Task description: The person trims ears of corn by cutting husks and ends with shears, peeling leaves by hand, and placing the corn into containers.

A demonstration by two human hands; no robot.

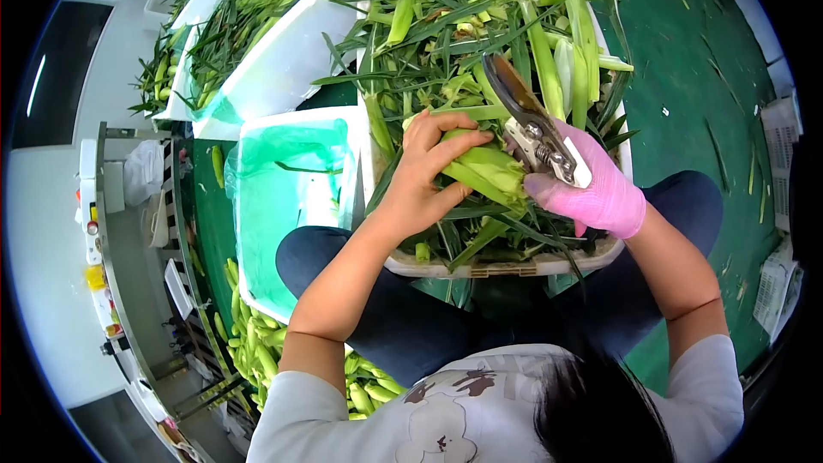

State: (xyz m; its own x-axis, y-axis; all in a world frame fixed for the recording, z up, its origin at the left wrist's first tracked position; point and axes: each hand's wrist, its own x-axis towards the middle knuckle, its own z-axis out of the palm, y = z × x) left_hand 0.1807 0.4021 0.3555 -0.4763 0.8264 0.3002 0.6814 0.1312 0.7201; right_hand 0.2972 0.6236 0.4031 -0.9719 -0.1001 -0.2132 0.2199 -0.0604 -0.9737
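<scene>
My left hand (424,167) is wrapped round a green-husked corn ear (490,173), its fingers over the top and the thumb below. In a pink glove, my right hand (600,193) grips a pair of pruning shears (547,141), with the dark handles pointing up and away from me. The gloved thumb is against the cut end of the ear. Where the blades meet the ear is hidden by the glove and husk. Both hands are above a white bin (514,269) heaped with husks and leaves (446,51) between my knees.
A white foam box (296,116) lined with green film stands to the left. Behind it, larger white foam boxes (283,56) hold leafy corn. Slim green ears (257,339) are piled by my left side. A metal rack (141,291) runs along the far left; loose leaves lie on the green floor (686,94).
</scene>
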